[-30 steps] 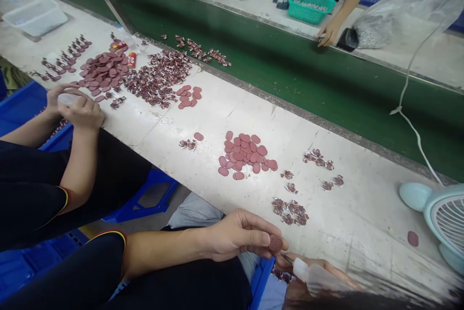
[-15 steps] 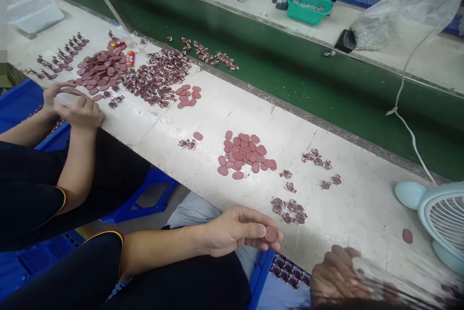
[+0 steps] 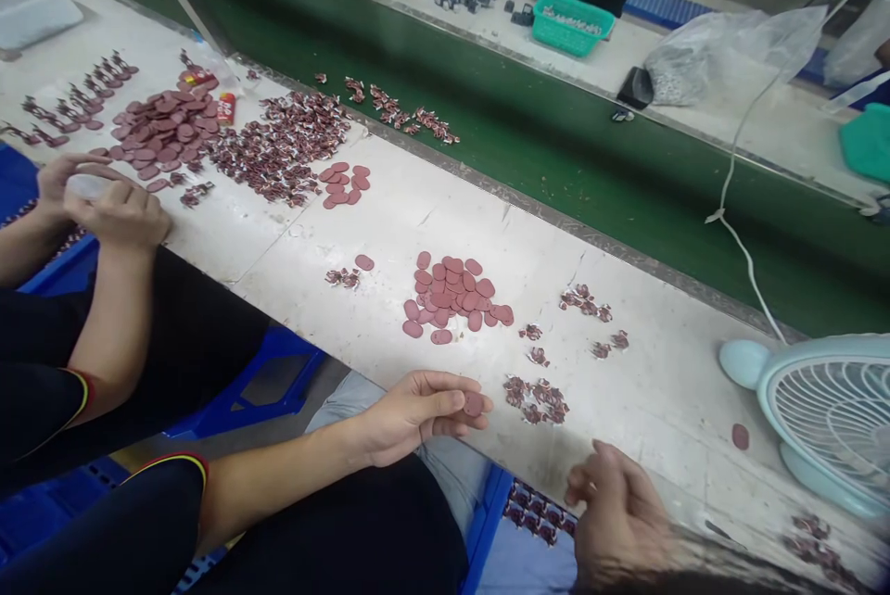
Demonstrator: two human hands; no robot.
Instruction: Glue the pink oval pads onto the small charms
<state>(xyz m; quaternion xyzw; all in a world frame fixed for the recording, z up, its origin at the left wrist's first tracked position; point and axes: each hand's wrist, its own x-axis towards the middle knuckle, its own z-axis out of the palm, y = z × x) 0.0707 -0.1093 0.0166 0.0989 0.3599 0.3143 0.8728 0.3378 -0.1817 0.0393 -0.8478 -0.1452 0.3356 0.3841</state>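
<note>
My left hand [image 3: 427, 414] grips a reddish-brown oval disc [image 3: 473, 404] between thumb and fingers, over the table's near edge. Lower right is my right hand [image 3: 616, 507], its loosely bent fingers apart and nothing visible between them; its wrist is smeared. A pile of similar discs [image 3: 455, 292] lies beyond my left hand. Small brown and silvery parts [image 3: 535, 400] form a cluster between and beyond the hands. More such parts [image 3: 586, 300] lie farther back. One loose disc [image 3: 741, 436] rests near the fan.
A pale blue fan [image 3: 827, 419] stands at the right, its white cable [image 3: 747, 261] running upward. At left, a co-worker's hands [image 3: 118, 206] hold something whitish beside heaped parts [image 3: 285, 145]. Blue bin [image 3: 490, 521] below the edge holds rows of parts. Across the green strip, another person works.
The view has shifted right. My right hand has moved off a blurred whitish item, its fingers now reaching forward. My left hand still holds the disc. The far person's hands have drawn closer together.
</note>
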